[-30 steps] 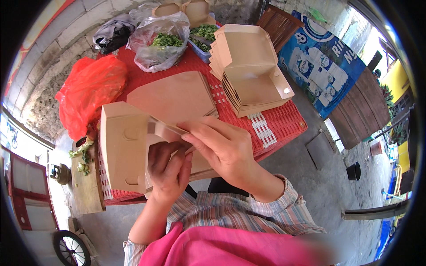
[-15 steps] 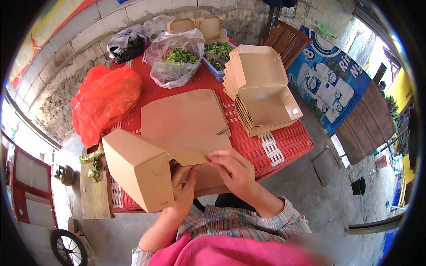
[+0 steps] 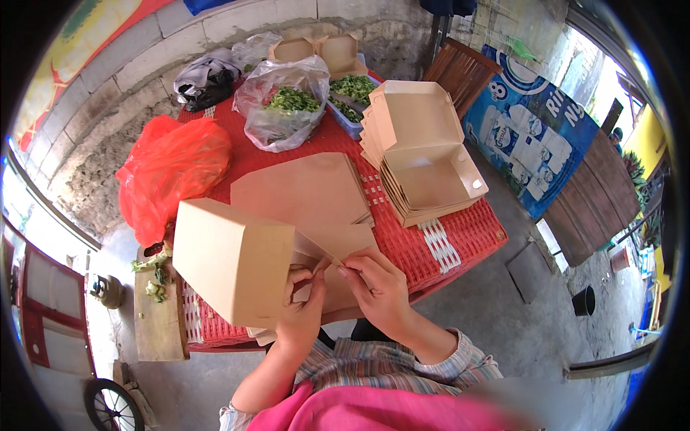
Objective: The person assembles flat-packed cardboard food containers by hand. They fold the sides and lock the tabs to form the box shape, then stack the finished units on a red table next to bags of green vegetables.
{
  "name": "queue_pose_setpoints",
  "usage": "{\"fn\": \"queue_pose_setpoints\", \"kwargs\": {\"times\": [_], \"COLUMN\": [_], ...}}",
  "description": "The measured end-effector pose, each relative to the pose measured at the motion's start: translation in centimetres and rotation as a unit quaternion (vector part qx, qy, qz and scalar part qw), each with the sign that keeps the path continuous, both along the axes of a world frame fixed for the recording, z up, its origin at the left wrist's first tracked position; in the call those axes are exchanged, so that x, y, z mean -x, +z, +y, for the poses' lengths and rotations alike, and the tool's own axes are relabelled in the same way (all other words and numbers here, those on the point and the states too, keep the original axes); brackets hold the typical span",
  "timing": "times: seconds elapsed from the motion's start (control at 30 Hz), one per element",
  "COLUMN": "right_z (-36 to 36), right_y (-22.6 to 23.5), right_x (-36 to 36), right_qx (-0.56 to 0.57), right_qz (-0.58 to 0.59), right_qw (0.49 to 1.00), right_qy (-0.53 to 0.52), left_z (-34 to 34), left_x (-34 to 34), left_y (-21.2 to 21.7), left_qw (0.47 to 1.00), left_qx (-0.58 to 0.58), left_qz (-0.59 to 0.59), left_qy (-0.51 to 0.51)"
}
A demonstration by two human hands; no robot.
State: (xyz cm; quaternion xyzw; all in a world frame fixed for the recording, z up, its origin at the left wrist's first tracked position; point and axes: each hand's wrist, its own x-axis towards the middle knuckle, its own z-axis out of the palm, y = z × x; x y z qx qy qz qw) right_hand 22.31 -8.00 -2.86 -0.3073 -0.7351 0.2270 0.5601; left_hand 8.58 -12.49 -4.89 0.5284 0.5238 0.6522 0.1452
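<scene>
A brown cardboard box [image 3: 233, 262], partly folded, stands tilted over the near left of the red woven table [image 3: 467, 241]. My left hand [image 3: 303, 307] reaches into its open right side, fingers curled and pinching the cardboard near a corner. Close beside it, my right hand [image 3: 379, 289] pinches the edge of a flap between thumb and fingertips. The two hands nearly touch at that corner. Behind them lies a stack of flat cardboard blanks [image 3: 295, 183]. Part of the left fingers is hidden by the box wall.
Nested, folded open boxes [image 3: 431, 172] stand at the right. At the back are a clear bag of chopped greens [image 3: 287, 100] and a blue tub [image 3: 352, 128] of greens. A red plastic bag [image 3: 172, 169] and a wooden board [image 3: 159, 323] with vegetable scraps are at the left.
The box has turned in my hands, so its near panel faces me more. Its flap has swung up at the corner, and my right hand has shifted slightly down with it.
</scene>
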Motion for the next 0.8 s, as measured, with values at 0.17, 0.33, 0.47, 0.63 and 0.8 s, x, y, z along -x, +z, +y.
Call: {"fn": "queue_pose_setpoints", "kwargs": {"times": [0.17, 0.33, 0.47, 0.63, 0.8], "right_z": [0.2, 0.0, -0.1, -0.4, -0.2], "right_y": [-0.1, 0.2, 0.0, 0.3, 0.7], "right_x": [0.2, 0.0, -0.1, -0.3, -0.6], "right_qx": [-0.001, -0.003, 0.051, 0.059, 0.054], "right_qz": [-0.011, -0.010, 0.022, -0.002, -0.017], "right_qw": [1.000, 1.000, 0.998, 0.998, 0.997], "right_qy": [-0.015, -0.009, 0.015, 0.020, 0.045], "left_z": [0.1, 0.1, 0.0, 0.0, 0.2], "left_x": [0.1, 1.0, 0.8, 1.8, 1.6], "left_y": [0.0, -0.8, 0.0, -0.6, -0.9], "left_qw": [0.999, 0.996, 0.994, 0.989, 0.981], "left_qx": [0.030, 0.070, 0.047, 0.089, 0.032], "left_qz": [-0.004, -0.034, -0.033, -0.027, -0.096], "left_qy": [0.025, -0.045, -0.098, -0.117, -0.164]}}
